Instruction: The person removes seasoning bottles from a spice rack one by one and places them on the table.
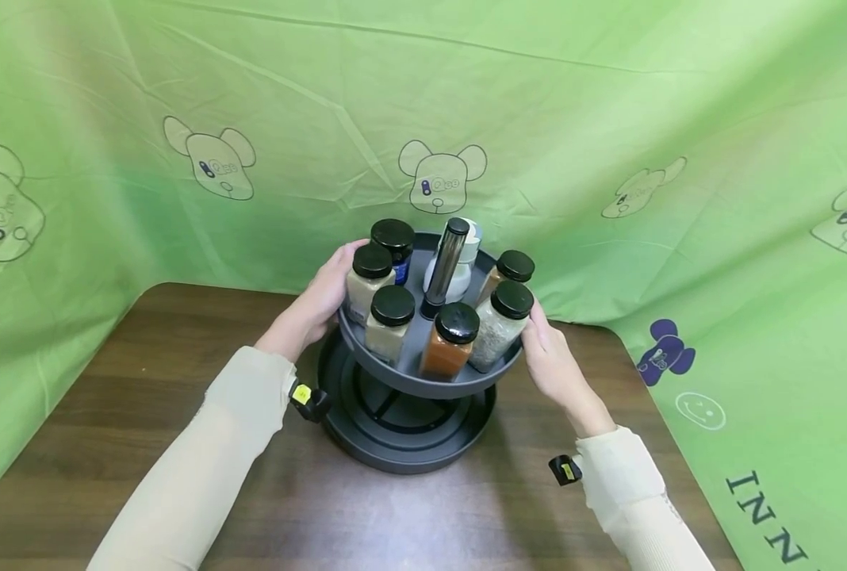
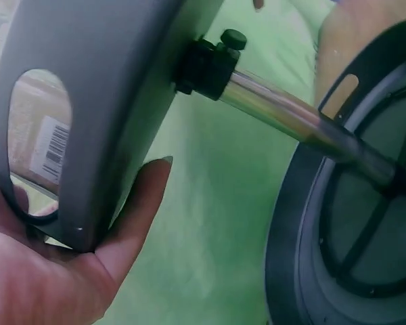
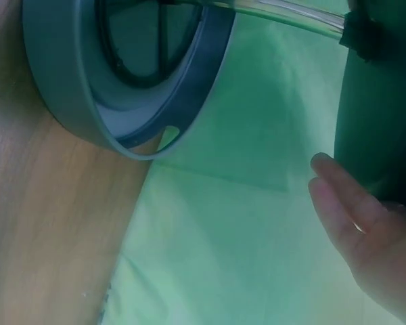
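A dark grey two-tier spice rack (image 1: 423, 386) stands on the table, its upper tray tilted over the lower tray (image 1: 405, 458). My left hand (image 1: 321, 297) grips the upper tray's left rim; in the left wrist view its thumb or finger lies along the underside, beside the oval slot. The right hand (image 1: 553, 361) holds the opposite rim, with two fingers (image 3: 335, 217) beneath it. On the upper tray stand a jar of orange-brown powder (image 1: 443, 354), a jar of grey grains (image 1: 495, 333), pale-filled jars (image 1: 384, 333), a dark blue jar (image 1: 393, 238) and a white bottle (image 1: 461, 274).
A shiny post (image 1: 446, 266) rises from the upper tray's middle. Below, a metal pole (image 2: 277, 108) with a black knob (image 2: 233, 39) joins the tiers. The wooden table (image 1: 181, 381) meets a green printed cloth (image 1: 309, 143) behind and at the sides.
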The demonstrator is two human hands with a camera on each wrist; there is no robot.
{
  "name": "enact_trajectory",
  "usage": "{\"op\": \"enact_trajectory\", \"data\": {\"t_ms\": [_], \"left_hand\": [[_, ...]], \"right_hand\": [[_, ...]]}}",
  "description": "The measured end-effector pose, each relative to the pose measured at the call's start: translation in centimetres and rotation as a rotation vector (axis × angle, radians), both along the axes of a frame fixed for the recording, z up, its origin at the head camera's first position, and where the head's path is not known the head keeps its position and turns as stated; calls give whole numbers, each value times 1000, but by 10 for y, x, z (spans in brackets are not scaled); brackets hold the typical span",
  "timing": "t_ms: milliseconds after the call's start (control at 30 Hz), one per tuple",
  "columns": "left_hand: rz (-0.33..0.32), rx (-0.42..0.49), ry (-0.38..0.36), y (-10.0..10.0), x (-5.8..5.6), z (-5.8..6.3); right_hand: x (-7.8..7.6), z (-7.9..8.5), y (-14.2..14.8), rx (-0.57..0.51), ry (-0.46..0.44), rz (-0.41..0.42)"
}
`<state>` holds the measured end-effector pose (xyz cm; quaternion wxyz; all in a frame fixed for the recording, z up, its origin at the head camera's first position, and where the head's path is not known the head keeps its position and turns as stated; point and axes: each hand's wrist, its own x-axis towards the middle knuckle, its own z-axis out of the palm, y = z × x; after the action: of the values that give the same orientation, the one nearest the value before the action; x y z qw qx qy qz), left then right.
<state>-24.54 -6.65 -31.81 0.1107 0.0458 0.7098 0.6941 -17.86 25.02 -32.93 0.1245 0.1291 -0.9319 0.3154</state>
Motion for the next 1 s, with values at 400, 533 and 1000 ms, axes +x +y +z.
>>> {"op": "enact_trajectory", "data": {"t_ms": [400,533,1000], "left_hand": [[36,52,-57,4,-9,-2],[85,51,-37,2,-10,-6],[105,-53,-48,0,-10,-5]], "right_hand": [[1,-4,-2,-73,36,-31],[-1,-5,-3,-93,30,-37],[-8,1,6,-174,24,5]]}}
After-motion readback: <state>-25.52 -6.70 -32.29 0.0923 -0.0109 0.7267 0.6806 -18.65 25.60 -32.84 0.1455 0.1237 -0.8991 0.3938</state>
